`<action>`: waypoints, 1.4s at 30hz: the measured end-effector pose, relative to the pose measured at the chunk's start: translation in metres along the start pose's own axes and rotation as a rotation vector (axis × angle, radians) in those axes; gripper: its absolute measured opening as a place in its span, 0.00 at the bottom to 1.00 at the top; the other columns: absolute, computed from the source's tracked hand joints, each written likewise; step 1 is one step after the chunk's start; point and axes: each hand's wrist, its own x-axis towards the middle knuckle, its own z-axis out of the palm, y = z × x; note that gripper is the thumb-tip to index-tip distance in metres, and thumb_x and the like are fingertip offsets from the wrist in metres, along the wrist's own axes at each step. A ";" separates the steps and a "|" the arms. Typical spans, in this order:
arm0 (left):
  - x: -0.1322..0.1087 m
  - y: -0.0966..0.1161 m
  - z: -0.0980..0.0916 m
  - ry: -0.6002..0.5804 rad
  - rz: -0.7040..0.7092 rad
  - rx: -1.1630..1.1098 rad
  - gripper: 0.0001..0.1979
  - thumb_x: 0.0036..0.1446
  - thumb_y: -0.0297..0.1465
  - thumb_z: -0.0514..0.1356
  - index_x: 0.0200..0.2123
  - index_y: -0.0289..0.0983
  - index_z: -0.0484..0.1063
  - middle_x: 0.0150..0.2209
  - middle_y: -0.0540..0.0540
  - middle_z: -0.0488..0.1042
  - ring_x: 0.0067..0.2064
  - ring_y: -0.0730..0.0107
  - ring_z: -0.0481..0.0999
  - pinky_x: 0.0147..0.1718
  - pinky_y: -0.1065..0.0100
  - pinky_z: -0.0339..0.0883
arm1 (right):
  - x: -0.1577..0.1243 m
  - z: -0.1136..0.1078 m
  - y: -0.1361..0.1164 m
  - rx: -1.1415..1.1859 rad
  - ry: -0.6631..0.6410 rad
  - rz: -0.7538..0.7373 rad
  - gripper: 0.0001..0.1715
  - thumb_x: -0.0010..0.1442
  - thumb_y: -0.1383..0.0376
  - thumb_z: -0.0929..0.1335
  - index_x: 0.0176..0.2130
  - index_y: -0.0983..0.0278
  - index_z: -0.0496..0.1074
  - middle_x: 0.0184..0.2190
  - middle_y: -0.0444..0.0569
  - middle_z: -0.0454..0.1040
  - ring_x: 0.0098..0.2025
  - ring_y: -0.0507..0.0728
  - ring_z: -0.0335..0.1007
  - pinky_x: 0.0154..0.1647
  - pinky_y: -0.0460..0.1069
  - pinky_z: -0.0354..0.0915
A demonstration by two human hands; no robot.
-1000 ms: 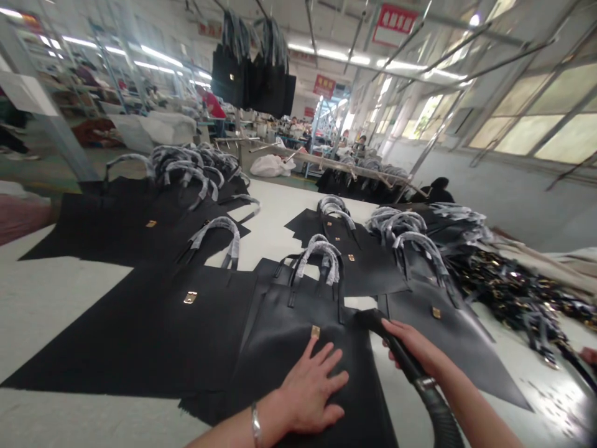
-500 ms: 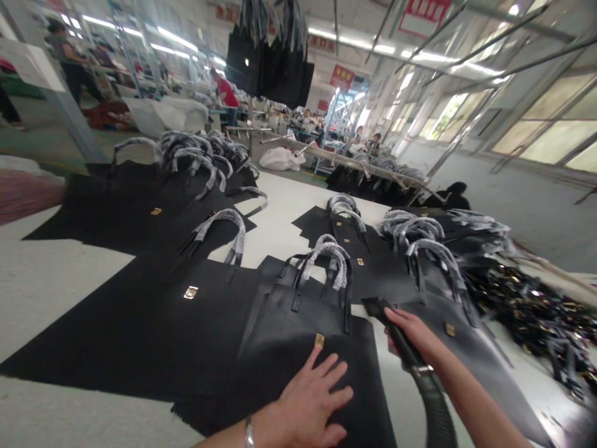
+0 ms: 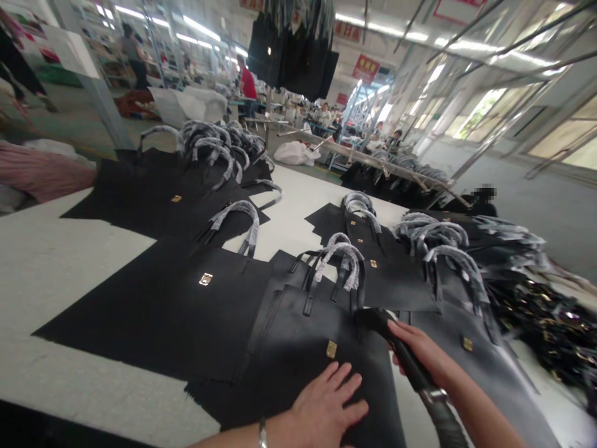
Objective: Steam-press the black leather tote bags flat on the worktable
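In the head view a black bag panel (image 3: 291, 336) lies flat on top of other panels, with a gold clasp plate (image 3: 331, 348) and plastic-wrapped handles (image 3: 342, 264). My left hand (image 3: 329, 404) rests palm down on this panel just below the clasp plate, fingers spread and holding nothing. Fingers wrapped round its grip, my right hand (image 3: 422, 351) holds a black hose nozzle (image 3: 405, 364). A metal clamp joins the nozzle to a ribbed hose (image 3: 443, 417). Its tip is over the panel's upper right, beside a handle's lower end; contact cannot be made out.
More black bag panels (image 3: 163, 311) with wrapped handles lie left, behind and right on the white table (image 3: 116, 392). A heap of black straps with metal fittings (image 3: 545, 323) is at far right. Bags (image 3: 293, 62) hang overhead. A person in red (image 3: 248, 81) stands far off.
My right hand has brought the nozzle leftward over the panel's upper right. My left hand has slid down off the clasp plate. The whole view has shifted, so things appear farther right.
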 end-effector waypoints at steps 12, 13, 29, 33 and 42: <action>-0.001 0.004 0.007 0.038 0.001 0.055 0.35 0.56 0.49 0.56 0.62 0.38 0.55 0.67 0.39 0.47 0.67 0.48 0.39 0.63 0.51 0.40 | 0.002 -0.001 -0.002 0.027 -0.134 0.047 0.16 0.60 0.53 0.67 0.36 0.63 0.65 0.23 0.44 0.71 0.17 0.51 0.68 0.13 0.44 0.65; -0.001 0.002 0.010 0.049 0.008 0.070 0.34 0.56 0.48 0.56 0.62 0.39 0.55 0.67 0.39 0.47 0.67 0.48 0.40 0.63 0.52 0.41 | 0.002 0.000 -0.002 0.016 -0.144 0.056 0.16 0.60 0.52 0.67 0.36 0.63 0.65 0.22 0.44 0.71 0.17 0.51 0.68 0.13 0.44 0.64; 0.027 0.007 0.073 0.272 0.010 0.389 0.16 0.65 0.39 0.47 0.51 0.42 0.67 0.60 0.40 0.63 0.58 0.54 0.65 0.56 0.55 0.54 | -0.020 0.080 -0.029 -0.146 -0.197 -0.004 0.29 0.51 0.49 0.70 0.49 0.60 0.68 0.17 0.39 0.70 0.15 0.53 0.66 0.13 0.44 0.61; 0.041 0.004 0.089 0.250 -0.111 0.273 0.23 0.66 0.42 0.44 0.53 0.35 0.67 0.57 0.42 0.67 0.58 0.61 0.64 0.56 0.60 0.56 | -0.007 0.097 -0.034 -0.213 -0.233 -0.023 0.31 0.54 0.50 0.69 0.53 0.62 0.66 0.17 0.40 0.70 0.15 0.53 0.66 0.13 0.45 0.62; -0.020 -0.013 0.006 0.252 -0.165 0.088 0.17 0.62 0.39 0.53 0.48 0.36 0.69 0.58 0.45 0.65 0.61 0.62 0.59 0.62 0.63 0.47 | -0.015 0.107 -0.037 -0.285 -0.280 0.009 0.36 0.53 0.48 0.69 0.56 0.60 0.63 0.21 0.43 0.72 0.17 0.54 0.69 0.13 0.46 0.65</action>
